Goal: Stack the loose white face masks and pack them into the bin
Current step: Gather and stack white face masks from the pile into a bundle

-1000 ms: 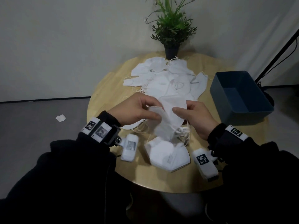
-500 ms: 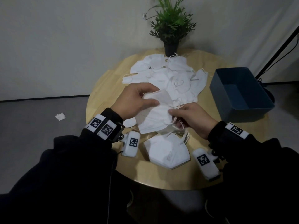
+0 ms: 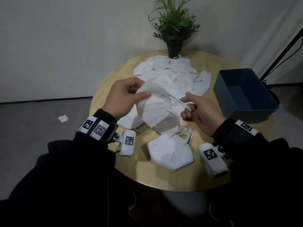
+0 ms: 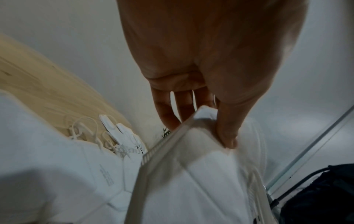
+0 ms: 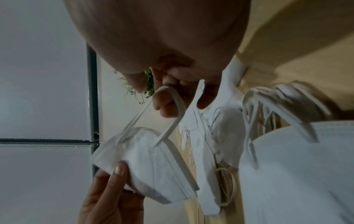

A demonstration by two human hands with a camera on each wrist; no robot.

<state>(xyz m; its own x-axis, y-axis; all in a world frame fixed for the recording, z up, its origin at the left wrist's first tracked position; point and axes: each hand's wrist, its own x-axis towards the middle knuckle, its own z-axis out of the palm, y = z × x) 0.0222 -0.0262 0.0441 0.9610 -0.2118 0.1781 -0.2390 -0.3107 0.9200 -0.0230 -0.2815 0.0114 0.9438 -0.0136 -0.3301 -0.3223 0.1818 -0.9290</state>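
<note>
A folded white mask [image 3: 155, 105] hangs above the round table, between both hands. My left hand [image 3: 124, 97] pinches its left edge, thumb on top [image 4: 227, 136]. My right hand [image 3: 196, 110] has its fingers hooked through the mask's ear loop [image 5: 172, 97] and pulls it taut. A neat stack of masks [image 3: 170, 154] lies on the table near me. A loose pile of white masks [image 3: 172, 74] is spread farther back. The dark blue bin [image 3: 244, 94] stands at the right, with nothing visible inside.
A potted green plant [image 3: 175, 28] stands at the table's far edge behind the pile. A black stand leg and cable [image 3: 285, 48] run down at the far right. A scrap of white paper [image 3: 63, 118] lies on the grey floor at the left.
The held mask has been turned and spread out flat between the hands. My right hand shifted from the mask's body to its ear loop, and both hands rose slightly.
</note>
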